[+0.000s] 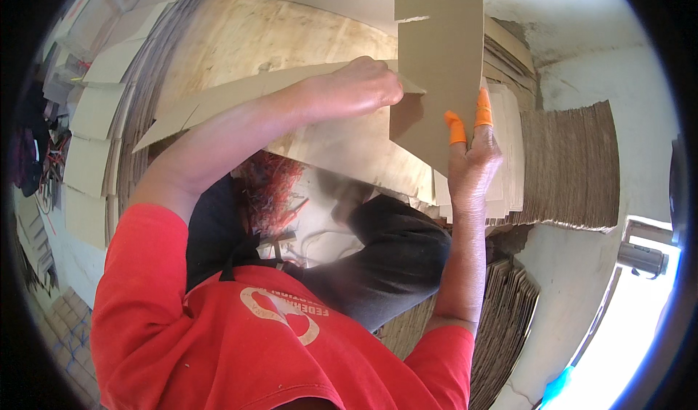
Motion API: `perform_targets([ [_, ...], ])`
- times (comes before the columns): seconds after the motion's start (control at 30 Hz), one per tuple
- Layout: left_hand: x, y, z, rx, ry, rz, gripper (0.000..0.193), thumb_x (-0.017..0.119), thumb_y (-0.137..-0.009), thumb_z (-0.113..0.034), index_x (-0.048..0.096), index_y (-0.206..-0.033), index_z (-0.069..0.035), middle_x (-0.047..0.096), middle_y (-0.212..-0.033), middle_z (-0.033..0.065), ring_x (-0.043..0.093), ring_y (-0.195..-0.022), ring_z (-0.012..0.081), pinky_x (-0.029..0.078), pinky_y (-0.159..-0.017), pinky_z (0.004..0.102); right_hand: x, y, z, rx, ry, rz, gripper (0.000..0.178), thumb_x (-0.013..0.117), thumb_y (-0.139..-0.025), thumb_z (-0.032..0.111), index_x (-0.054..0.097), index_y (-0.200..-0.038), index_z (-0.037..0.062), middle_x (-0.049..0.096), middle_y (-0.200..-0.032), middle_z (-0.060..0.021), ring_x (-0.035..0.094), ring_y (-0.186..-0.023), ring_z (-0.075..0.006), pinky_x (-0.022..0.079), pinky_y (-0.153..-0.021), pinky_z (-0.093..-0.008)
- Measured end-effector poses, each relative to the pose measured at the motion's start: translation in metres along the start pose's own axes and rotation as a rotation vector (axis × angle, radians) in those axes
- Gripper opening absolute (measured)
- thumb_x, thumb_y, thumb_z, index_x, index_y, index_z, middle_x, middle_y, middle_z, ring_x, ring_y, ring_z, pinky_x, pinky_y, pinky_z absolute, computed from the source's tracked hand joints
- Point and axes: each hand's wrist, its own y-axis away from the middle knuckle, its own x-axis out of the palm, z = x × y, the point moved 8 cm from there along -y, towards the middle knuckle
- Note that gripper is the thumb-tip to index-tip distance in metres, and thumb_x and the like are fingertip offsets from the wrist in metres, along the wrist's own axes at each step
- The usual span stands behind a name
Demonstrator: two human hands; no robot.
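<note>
My right hand (474,152), with orange finger covers on the thumb and a finger, grips the edge of a tall brown cardboard strip (440,53). A slit is cut into this strip's left edge near the top. My left hand (367,82) is closed at the end of a second, long cardboard strip (240,97), which runs off to the left behind my forearm. That strip's tip meets the tall one and crosses it near its left edge. My left fingertips are hidden, and how deep the two strips fit together cannot be seen.
Beneath the strips is a wooden tabletop (291,32). Stacked cardboard (571,166) stands at the right, with another stack (505,315) below. More cardboard piles (102,133) line the left side. Red shredded scraps (273,192) lie by my legs.
</note>
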Motion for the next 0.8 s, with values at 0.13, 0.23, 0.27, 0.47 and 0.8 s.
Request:
perform_targets([
  [0.13,0.001,0.008,0.007,-0.018,-0.049,-0.004,0.002,0.06,-0.069,0.002,0.061,-0.07,0.004,0.063,-0.073,0.0188,0.065,-0.08,0.0336,0.054,-0.063,0.0425,-0.001,0.001,0.008,-0.136,-0.03,-0.078,0.058,0.07,-0.085,0.005,0.049,-0.139,0.009,0.066,-0.079,-0.0164,0.062,-0.058,-0.0214,0.051,-0.056,-0.032],
  [0.23,0.004,0.01,0.013,-0.048,-0.056,0.022,0.003,0.06,-0.068,0.003,0.061,-0.071,0.004,0.064,-0.073,0.0186,0.065,-0.079,0.0336,0.054,-0.063,0.0424,0.007,0.004,0.011,-0.043,-0.052,-0.007,0.058,0.069,-0.086,0.008,0.047,-0.14,0.0107,0.067,-0.082,-0.017,0.065,-0.062,-0.0254,0.052,-0.057,-0.0349],
  [0.27,0.005,0.01,0.014,-0.056,-0.057,0.035,0.003,0.06,-0.068,0.003,0.061,-0.071,0.003,0.064,-0.073,0.0184,0.065,-0.079,0.0336,0.054,-0.063,0.0424,0.014,0.005,0.008,-0.02,-0.017,0.022,0.058,0.069,-0.087,0.008,0.046,-0.14,0.0113,0.068,-0.084,-0.017,0.066,-0.064,-0.0265,0.052,-0.058,-0.0355],
  [0.47,0.012,0.015,0.018,-0.099,-0.029,0.089,0.005,0.06,-0.069,0.004,0.062,-0.074,0.003,0.064,-0.074,0.0177,0.064,-0.08,0.0334,0.055,-0.063,0.0418,0.025,0.007,0.003,0.058,-0.039,0.0,0.058,0.066,-0.089,0.011,0.042,-0.142,0.0122,0.067,-0.079,-0.0163,0.066,-0.063,-0.0302,0.052,-0.056,-0.0382],
  [0.8,0.012,0.021,0.02,-0.084,-0.024,0.084,0.005,0.061,-0.072,0.001,0.063,-0.076,0.004,0.065,-0.079,0.0165,0.064,-0.086,0.0312,0.055,-0.069,0.0412,0.037,0.003,0.013,-0.103,-0.033,-0.027,0.06,0.067,-0.087,0.004,0.042,-0.141,0.0098,0.068,-0.083,-0.0172,0.068,-0.066,-0.0291,0.052,-0.057,-0.0358],
])
